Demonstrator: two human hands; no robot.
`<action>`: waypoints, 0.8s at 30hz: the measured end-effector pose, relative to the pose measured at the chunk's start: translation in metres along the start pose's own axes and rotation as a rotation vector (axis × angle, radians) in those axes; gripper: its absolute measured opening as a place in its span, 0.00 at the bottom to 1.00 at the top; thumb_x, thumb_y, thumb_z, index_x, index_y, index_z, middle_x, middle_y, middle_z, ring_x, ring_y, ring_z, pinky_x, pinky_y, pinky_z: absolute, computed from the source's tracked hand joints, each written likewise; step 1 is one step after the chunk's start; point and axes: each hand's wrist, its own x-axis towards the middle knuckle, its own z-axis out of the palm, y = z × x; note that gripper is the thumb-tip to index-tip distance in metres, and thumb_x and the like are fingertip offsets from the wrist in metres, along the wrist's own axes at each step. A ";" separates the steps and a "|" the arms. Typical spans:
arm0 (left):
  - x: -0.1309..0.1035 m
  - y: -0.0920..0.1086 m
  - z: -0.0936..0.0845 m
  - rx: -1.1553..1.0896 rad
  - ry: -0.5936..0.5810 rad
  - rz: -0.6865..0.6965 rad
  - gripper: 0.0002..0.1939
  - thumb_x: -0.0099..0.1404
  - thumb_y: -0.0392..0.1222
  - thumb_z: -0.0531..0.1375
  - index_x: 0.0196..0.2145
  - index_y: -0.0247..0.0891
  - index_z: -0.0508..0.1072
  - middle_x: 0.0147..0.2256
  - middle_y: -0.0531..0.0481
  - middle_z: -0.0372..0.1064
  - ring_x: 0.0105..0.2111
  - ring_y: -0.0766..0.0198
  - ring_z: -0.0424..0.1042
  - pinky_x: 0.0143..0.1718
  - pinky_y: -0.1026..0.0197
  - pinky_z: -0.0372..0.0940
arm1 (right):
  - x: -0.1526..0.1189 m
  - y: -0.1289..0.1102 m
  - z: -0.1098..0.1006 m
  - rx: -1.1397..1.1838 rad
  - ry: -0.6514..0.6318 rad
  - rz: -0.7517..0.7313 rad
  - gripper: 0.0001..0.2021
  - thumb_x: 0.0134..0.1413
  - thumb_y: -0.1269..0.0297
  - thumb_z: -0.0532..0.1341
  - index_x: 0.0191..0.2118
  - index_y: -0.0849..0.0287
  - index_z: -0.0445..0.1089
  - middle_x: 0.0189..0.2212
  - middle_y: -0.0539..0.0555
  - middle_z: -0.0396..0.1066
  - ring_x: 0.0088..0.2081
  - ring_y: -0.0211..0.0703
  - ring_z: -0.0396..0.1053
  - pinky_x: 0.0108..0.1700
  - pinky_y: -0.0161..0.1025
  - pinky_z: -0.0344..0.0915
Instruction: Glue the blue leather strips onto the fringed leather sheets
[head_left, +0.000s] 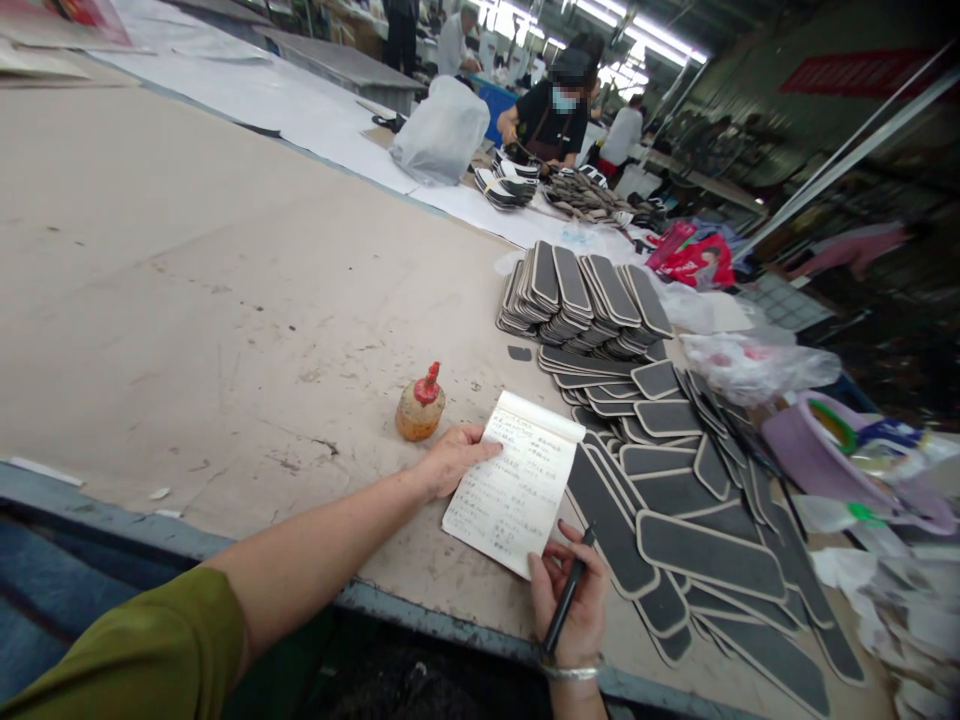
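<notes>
A small notepad [517,490] covered with handwriting lies tilted above the table's near edge. My left hand [457,460] grips its left side, thumb on the page. At its lower right corner is my right hand [574,590], with a black pen [568,600] across the fingers and a bracelet at the wrist. The right thumb touches the page's edge. Just beyond my left hand stands a squat bottle [420,408] with a red nozzle and amber contents. Right of the notepad, dark grey pieces with pale rims [709,550] lie in a loose, overlapping heap.
Neat stacks of the same grey pieces [589,290] stand behind the heap. A purple basin [817,460] and plastic bags [757,365] crowd the right side. Across the table, a masked person [551,120] works beside more piled pieces [585,195] and a white bag [442,130].
</notes>
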 end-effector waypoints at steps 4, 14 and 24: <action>0.001 0.001 0.001 -0.037 0.027 0.007 0.23 0.44 0.45 0.73 0.36 0.30 0.76 0.31 0.43 0.77 0.27 0.61 0.75 0.30 0.61 0.69 | 0.000 0.002 0.001 0.092 -0.036 0.034 0.21 0.51 0.69 0.65 0.48 0.51 0.57 0.55 0.61 0.60 0.34 0.38 0.75 0.33 0.39 0.73; 0.002 0.003 0.002 -0.103 0.026 0.023 0.22 0.44 0.43 0.74 0.35 0.29 0.76 0.31 0.43 0.78 0.27 0.61 0.75 0.31 0.60 0.70 | 0.000 0.001 0.001 0.130 -0.036 0.022 0.19 0.52 0.69 0.65 0.47 0.51 0.59 0.52 0.58 0.64 0.33 0.38 0.75 0.34 0.40 0.73; 0.001 0.003 0.003 -0.111 0.034 0.019 0.20 0.46 0.41 0.73 0.37 0.29 0.76 0.33 0.42 0.78 0.28 0.60 0.76 0.32 0.60 0.70 | -0.001 0.005 0.002 0.135 0.024 0.014 0.20 0.47 0.71 0.66 0.45 0.51 0.62 0.51 0.57 0.67 0.33 0.43 0.76 0.31 0.43 0.74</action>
